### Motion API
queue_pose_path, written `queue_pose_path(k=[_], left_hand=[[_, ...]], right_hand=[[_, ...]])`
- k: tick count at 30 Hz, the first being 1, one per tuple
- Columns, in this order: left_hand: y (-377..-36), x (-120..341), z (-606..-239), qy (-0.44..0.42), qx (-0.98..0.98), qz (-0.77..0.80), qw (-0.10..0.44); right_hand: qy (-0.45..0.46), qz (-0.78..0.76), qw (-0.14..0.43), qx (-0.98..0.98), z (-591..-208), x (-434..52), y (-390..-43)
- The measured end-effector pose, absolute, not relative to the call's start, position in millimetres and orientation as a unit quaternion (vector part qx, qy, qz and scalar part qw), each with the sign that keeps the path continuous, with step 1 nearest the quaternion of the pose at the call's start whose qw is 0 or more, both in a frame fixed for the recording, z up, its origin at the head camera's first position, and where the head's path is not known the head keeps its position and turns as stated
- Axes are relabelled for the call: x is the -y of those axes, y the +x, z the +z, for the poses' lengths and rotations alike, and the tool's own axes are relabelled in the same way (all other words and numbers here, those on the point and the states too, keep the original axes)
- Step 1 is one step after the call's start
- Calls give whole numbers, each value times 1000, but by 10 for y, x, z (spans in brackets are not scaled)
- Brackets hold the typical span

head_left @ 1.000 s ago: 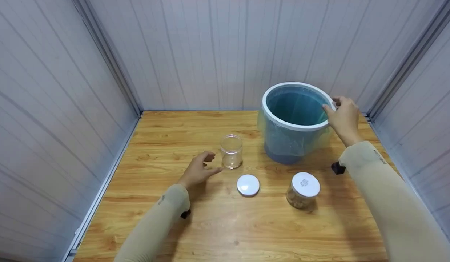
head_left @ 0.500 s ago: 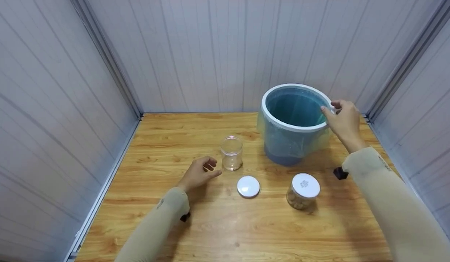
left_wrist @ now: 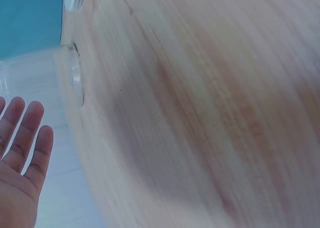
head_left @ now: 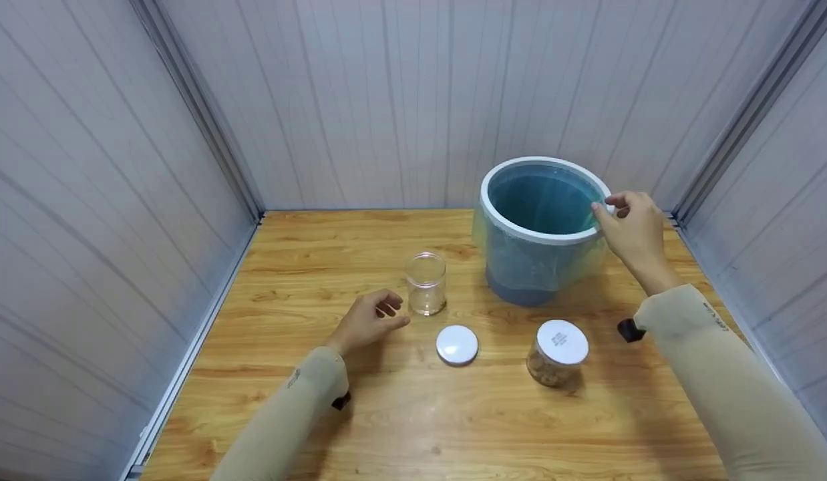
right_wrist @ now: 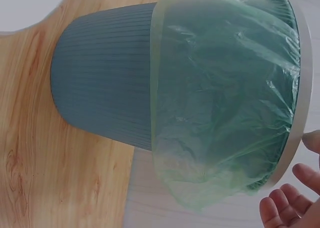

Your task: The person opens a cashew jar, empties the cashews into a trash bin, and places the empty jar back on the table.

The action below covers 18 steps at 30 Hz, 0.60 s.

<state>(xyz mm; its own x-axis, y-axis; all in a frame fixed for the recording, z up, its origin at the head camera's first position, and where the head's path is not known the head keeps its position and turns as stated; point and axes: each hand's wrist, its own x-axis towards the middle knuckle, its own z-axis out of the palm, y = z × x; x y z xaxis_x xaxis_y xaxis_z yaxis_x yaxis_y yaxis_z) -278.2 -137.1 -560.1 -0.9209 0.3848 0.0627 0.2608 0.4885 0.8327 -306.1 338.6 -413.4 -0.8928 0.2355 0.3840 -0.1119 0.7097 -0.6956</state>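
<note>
My left hand (head_left: 365, 323) hovers over the table with loosely bent fingers, holding nothing. Just beyond its fingertips stands a clear jar (head_left: 427, 296) without a lid; the left wrist view shows part of this jar (left_wrist: 30, 71) beside the spread fingers. A round white lid (head_left: 457, 345) lies in front of it. At the right, my right hand (head_left: 632, 230) is at the white rim (head_left: 520, 230) of a blue trash can (head_left: 524, 294). In the right wrist view the thumb is close against the rim and the fingers are loosely bent outside it. A thin greenish bag (right_wrist: 220, 88) lines the can.
A second jar (head_left: 550, 367), with a white lid and light brown pieces inside, stands at the front right. All of it rests on a wooden table (head_left: 387, 427). Pale panel walls (head_left: 360, 100) enclose the back and both sides.
My right hand has drawn slightly down and right, loosening at the can's rim. My left hand has barely moved. The whole head view has shifted a little downward.
</note>
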Motion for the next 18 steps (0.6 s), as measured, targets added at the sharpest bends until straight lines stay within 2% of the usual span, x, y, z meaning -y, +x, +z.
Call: queue_pose_path(k=[18], left_hand=[[-2781, 1356, -5490, 203, -852, 481, 43]], right_hand=[[11, 383, 258, 887, -4119, -3288, -2855]])
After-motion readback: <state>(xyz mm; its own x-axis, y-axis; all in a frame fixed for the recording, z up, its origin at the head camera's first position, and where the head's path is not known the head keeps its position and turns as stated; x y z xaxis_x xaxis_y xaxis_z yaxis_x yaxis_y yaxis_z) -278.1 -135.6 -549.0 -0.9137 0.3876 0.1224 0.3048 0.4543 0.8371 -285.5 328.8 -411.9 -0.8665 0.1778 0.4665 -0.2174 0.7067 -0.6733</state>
